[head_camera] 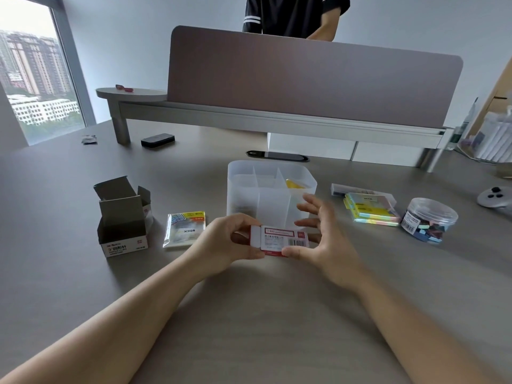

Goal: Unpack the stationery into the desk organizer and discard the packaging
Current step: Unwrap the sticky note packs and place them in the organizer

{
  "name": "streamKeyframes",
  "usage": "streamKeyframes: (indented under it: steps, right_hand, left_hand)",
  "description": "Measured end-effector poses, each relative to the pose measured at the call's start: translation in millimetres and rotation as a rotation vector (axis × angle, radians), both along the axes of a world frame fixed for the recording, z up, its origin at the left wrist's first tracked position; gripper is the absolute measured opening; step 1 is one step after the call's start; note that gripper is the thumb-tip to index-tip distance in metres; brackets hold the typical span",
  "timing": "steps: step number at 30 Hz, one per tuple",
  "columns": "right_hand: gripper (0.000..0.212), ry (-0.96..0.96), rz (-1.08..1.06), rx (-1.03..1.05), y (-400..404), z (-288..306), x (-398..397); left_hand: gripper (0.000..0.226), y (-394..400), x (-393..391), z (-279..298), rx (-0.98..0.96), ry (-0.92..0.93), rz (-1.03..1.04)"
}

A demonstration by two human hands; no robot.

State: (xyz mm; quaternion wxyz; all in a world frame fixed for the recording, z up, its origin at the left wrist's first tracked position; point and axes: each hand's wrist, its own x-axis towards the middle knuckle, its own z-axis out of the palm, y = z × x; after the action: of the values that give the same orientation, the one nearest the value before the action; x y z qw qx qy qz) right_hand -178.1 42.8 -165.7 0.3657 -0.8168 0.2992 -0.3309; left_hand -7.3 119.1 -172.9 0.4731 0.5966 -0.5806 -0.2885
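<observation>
I hold a small red and white box (282, 239) with a barcode just in front of the translucent desk organizer (270, 194). My left hand (230, 242) grips its left end, where a white flap stands open. My right hand (322, 239) pinches the box's right lower edge with the thumb, its other fingers spread and blurred. Something yellow (293, 184) lies in a back compartment of the organizer. An opened, empty-looking paper clip box (123, 217) stands at the left, beside a clear sticky-note wrapper (184, 230).
Pastel sticky-note packs (372, 210) and a clear tub of binder clips (428, 220) lie to the right. A grey controller (496, 199) sits at the far right edge. A desk divider (313, 87) stands behind, with a person in a black shirt (293, 15) beyond it.
</observation>
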Motion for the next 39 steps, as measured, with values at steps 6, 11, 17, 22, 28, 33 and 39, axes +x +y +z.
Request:
streamKeyframes:
  steps: [6, 11, 17, 22, 28, 33, 39]
  right_hand:
    - [0.043, 0.194, 0.058, -0.133, -3, 3, -4]
    - [0.046, 0.240, 0.058, -0.181, -2, 5, -5]
    - [0.047, 0.263, 0.061, -0.248, 3, 6, -4]
    - [0.056, 0.296, 0.073, -0.272, 3, 6, 5]
    - [0.044, 0.325, 0.044, -0.271, -11, 6, -5]
    - [0.045, 0.332, 0.008, -0.241, -14, 7, 6]
    - [0.057, 0.456, 0.123, -0.234, 4, -4, 46]
  left_hand:
    - [0.039, 0, 2, 1, 0.039, -0.045, -0.040]
    - [0.039, 0, 3, 1, 0.078, -0.013, -0.070]
    - [0.038, 2, 6, 1, 0.101, 0.017, -0.058]
    - [0.036, 1, 6, 0, 0.073, 0.094, -0.037]
    - [0.036, 8, 24, 4, 0.102, 0.214, 0.018]
    - [0.036, 29, 51, 9, 0.086, 0.373, 0.099]
    - [0.036, 54, 65, 12, 0.030, 0.451, 0.201]
